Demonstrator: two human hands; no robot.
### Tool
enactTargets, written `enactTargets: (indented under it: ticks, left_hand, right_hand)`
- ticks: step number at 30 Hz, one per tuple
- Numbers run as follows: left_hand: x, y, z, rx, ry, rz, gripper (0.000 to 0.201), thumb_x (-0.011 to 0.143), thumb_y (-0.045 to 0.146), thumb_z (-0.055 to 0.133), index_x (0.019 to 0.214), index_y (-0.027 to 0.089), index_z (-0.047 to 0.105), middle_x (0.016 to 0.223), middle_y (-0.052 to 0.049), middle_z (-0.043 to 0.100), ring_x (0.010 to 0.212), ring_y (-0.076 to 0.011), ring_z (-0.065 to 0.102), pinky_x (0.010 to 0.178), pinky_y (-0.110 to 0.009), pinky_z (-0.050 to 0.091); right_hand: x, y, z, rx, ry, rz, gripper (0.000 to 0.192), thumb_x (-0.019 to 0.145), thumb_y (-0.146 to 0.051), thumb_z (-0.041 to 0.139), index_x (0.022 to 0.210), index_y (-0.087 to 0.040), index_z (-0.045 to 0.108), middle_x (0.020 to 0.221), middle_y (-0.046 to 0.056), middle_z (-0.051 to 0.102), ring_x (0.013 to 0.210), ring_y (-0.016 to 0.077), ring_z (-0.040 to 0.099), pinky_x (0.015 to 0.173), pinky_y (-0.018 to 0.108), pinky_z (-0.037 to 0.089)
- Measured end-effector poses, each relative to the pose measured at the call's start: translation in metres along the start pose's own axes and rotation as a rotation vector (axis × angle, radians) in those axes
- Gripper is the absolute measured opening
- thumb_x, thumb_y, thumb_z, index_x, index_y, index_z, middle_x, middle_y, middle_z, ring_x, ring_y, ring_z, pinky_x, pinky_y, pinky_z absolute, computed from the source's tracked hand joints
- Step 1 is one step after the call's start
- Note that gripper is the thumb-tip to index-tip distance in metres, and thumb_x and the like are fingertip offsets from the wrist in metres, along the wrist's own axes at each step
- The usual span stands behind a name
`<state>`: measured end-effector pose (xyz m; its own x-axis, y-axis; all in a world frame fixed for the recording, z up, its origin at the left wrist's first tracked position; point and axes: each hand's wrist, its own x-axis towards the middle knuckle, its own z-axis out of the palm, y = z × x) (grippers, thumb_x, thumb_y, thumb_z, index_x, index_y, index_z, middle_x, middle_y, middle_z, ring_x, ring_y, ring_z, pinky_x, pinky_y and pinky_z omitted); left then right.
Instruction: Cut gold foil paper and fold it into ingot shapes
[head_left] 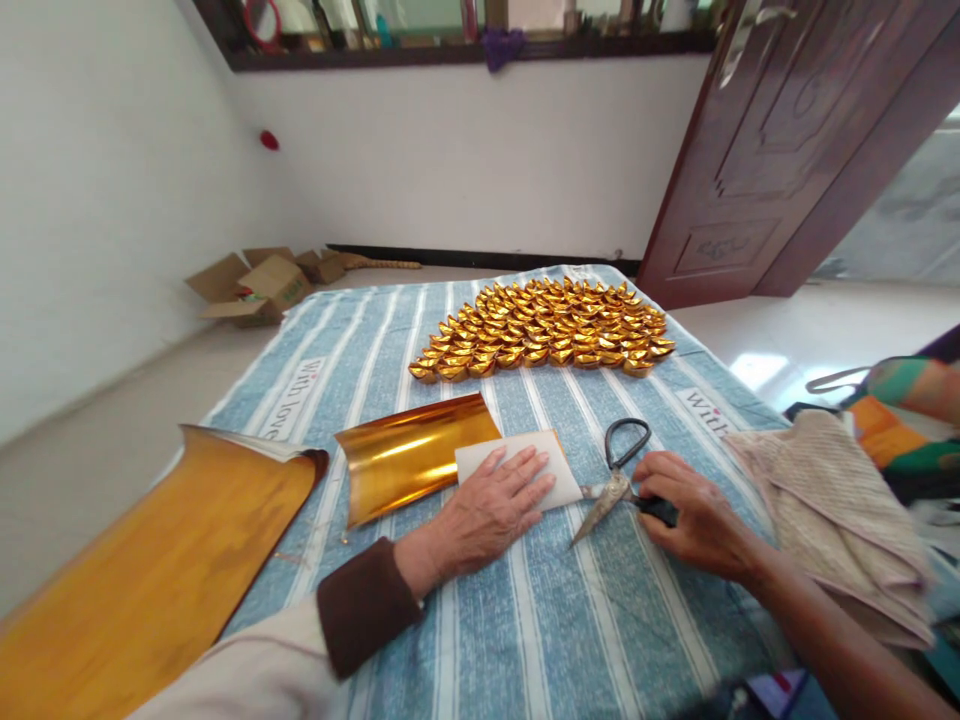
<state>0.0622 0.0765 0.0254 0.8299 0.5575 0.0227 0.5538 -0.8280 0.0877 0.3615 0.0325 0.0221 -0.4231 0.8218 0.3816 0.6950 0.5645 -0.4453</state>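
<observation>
My left hand (pixel 499 505) lies flat, fingers stretched out, on a small white-backed sheet of paper (pixel 559 465). That sheet overlaps the right end of a curled piece of shiny gold foil paper (pixel 420 450). At the right, my right hand (pixel 686 515) grips one black handle of a pair of scissors (pixel 615 488). The scissors' blades are spread, one pointing toward the near side and the other at the white sheet's corner. Their second handle loop stands free, beyond my fingers. Beyond both hands sit rows of folded gold paper ingots (pixel 547 325).
A blue striped cloth (pixel 360 335) covers the table. A large gold sheet (pixel 157 560) lies at the left edge, and a folded beige towel (pixel 832 510) at the right. Cardboard boxes (pixel 259 285) stand on the floor; a wooden door (pixel 757 170) is back right.
</observation>
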Motion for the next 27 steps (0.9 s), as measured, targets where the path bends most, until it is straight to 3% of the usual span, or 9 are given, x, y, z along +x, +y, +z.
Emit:
enactTargets:
  ticks: [8,13,21,27]
  left_hand:
    - [0.024,-0.029,-0.007,-0.042,-0.106,-0.008,0.046,0.1,0.039,0.038,0.142,0.02,0.039,0.154,-0.011,0.029,0.142,-0.0264,0.023,0.113,-0.05,0.016]
    - [0.023,-0.028,-0.006,-0.106,-0.137,-0.023,0.052,0.099,0.048,0.035,0.144,0.022,0.036,0.155,-0.013,0.024,0.143,-0.0286,0.021,0.112,-0.052,0.015]
    - [0.034,-0.022,-0.017,-0.097,-0.097,-0.085,0.045,0.098,0.04,0.04,0.139,0.023,0.041,0.153,-0.012,0.03,0.141,-0.0278,0.025,0.111,-0.048,0.019]
    - [0.038,-0.026,-0.002,-0.118,-0.082,-0.063,0.049,0.098,0.042,0.041,0.142,0.021,0.038,0.155,-0.013,0.026,0.142,-0.0288,0.022,0.112,-0.05,0.016]
  right_hand:
    - [0.018,0.021,0.006,-0.04,0.055,-0.025,0.011,0.071,-0.01,0.058,0.076,-0.02,0.059,0.099,0.008,0.062,0.101,0.024,0.055,0.086,0.04,0.05]
    - [0.021,0.021,0.008,-0.055,0.066,-0.04,0.006,0.075,-0.013,0.059,0.076,-0.02,0.06,0.098,0.009,0.062,0.099,0.0245,0.056,0.085,0.041,0.051]
    - [0.018,0.016,0.006,-0.093,0.041,-0.044,0.007,0.079,-0.014,0.057,0.077,-0.021,0.059,0.1,0.009,0.062,0.102,0.0252,0.056,0.087,0.044,0.051]
    - [0.014,0.015,0.008,-0.11,0.058,-0.045,0.006,0.08,-0.016,0.058,0.076,-0.021,0.059,0.101,0.01,0.063,0.106,0.026,0.055,0.087,0.043,0.052]
